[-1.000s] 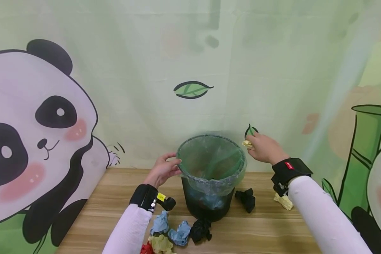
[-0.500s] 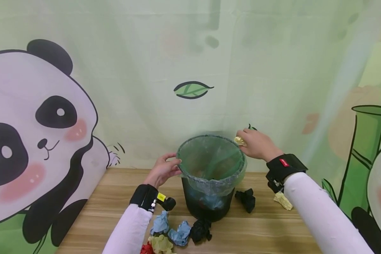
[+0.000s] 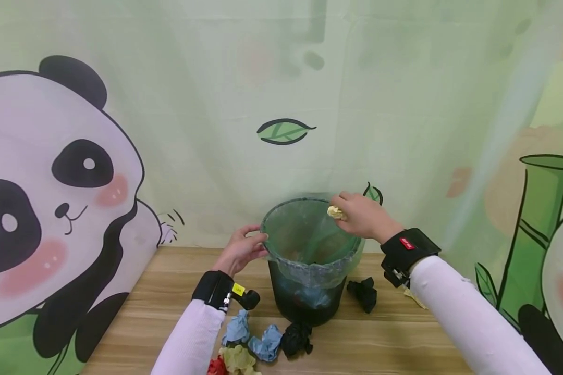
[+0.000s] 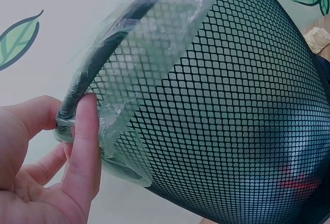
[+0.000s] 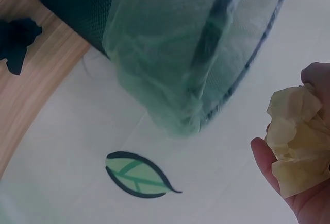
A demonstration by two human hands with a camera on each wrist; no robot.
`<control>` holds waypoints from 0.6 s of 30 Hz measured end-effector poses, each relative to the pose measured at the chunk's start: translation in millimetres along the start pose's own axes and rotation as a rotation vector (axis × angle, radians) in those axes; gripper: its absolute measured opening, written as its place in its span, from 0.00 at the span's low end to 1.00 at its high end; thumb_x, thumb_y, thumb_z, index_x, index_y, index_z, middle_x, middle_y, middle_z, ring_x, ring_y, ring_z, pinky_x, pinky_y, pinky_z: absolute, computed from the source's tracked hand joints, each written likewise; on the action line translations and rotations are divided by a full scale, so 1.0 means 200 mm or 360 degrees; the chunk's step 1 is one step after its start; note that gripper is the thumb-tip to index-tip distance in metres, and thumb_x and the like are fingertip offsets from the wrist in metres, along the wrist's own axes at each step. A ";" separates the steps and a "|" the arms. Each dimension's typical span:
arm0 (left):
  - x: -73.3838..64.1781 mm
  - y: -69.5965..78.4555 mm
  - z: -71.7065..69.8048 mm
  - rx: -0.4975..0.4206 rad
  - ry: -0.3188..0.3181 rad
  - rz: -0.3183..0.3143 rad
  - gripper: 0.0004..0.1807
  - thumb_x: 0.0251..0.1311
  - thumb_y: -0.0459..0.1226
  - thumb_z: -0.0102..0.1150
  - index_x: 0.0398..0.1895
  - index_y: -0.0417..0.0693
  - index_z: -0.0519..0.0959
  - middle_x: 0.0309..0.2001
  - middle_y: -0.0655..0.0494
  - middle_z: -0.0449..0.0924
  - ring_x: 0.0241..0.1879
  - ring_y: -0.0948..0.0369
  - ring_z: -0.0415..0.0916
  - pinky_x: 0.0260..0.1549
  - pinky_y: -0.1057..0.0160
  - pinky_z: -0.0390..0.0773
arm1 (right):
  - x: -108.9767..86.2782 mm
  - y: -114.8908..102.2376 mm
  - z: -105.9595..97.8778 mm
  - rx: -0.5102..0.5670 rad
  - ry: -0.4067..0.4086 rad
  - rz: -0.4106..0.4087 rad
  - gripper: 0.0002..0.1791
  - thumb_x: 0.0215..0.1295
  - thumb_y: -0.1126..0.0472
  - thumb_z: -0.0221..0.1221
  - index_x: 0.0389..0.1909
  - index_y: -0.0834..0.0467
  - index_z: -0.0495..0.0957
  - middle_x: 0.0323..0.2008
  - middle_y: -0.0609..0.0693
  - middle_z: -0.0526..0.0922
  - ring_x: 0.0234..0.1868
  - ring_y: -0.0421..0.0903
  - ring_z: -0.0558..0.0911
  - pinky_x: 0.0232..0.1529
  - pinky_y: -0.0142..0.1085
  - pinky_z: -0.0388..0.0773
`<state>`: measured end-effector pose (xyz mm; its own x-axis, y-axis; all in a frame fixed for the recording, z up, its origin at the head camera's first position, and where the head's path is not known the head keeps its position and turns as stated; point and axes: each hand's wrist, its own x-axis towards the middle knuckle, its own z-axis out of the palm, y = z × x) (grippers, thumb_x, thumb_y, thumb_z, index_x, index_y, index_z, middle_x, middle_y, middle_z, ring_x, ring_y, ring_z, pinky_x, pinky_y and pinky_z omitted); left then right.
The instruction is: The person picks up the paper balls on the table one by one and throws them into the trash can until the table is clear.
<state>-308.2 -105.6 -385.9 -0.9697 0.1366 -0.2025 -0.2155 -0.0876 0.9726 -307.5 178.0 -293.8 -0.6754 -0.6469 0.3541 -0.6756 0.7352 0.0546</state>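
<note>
A black mesh trash can (image 3: 305, 307) with a translucent green bag (image 3: 319, 273) folded over its rim stands on the wooden table. Blue and red shapes show through its mesh low down in the left wrist view. My left hand (image 3: 241, 250) grips the rim at the left, thumb and fingers on either side of it (image 4: 77, 152). In my right hand (image 3: 363, 216) is a crumpled pale yellow paper ball (image 5: 296, 141), held over the right part of the can's mouth. That paper fills the grasp in the right wrist view.
In front of the can lie blue paper balls (image 3: 266, 344), a black one (image 3: 296, 339), a yellow one (image 3: 238, 360) and a red one (image 3: 217, 366). Another black ball (image 3: 363, 294) is right of the can. A yellow one (image 3: 415, 298) is partly behind my right forearm. A printed backdrop (image 3: 206, 156) hangs behind.
My right hand has moved left with the yellow paper ball, from right of the can to over its opening. The left hand has stayed on the rim.
</note>
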 end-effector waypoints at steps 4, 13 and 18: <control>0.00 0.00 0.00 -0.0007 0.0012 0.0009 0.22 0.54 0.35 0.54 0.53 0.47 0.64 0.34 0.46 0.75 0.28 0.58 0.76 0.33 0.62 0.78 | 0.01 -0.04 0.01 0.0002 0.0009 -0.0035 0.14 0.51 0.60 0.59 0.39 0.59 0.71 0.31 0.51 0.73 0.30 0.45 0.74 0.30 0.37 0.73; 0.01 0.00 0.00 -0.0016 0.0029 0.0007 0.21 0.54 0.35 0.54 0.52 0.48 0.65 0.34 0.45 0.75 0.28 0.58 0.76 0.33 0.62 0.78 | 0.04 -0.09 0.04 0.0039 -0.0033 -0.0051 0.15 0.50 0.58 0.59 0.39 0.56 0.71 0.32 0.49 0.72 0.30 0.44 0.72 0.30 0.35 0.72; 0.01 -0.01 0.00 -0.0019 0.0013 0.0012 0.21 0.54 0.35 0.54 0.52 0.48 0.65 0.34 0.45 0.75 0.28 0.58 0.76 0.33 0.62 0.78 | 0.04 -0.10 0.06 0.0088 -0.0058 -0.0047 0.16 0.51 0.57 0.59 0.42 0.55 0.71 0.34 0.50 0.71 0.32 0.44 0.72 0.31 0.35 0.71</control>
<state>-309.5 -106.0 -387.3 -0.9722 0.1276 -0.1963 -0.2096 -0.1005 0.9726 -303.0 155.5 -304.1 -0.6646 -0.6757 0.3190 -0.7100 0.7041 0.0122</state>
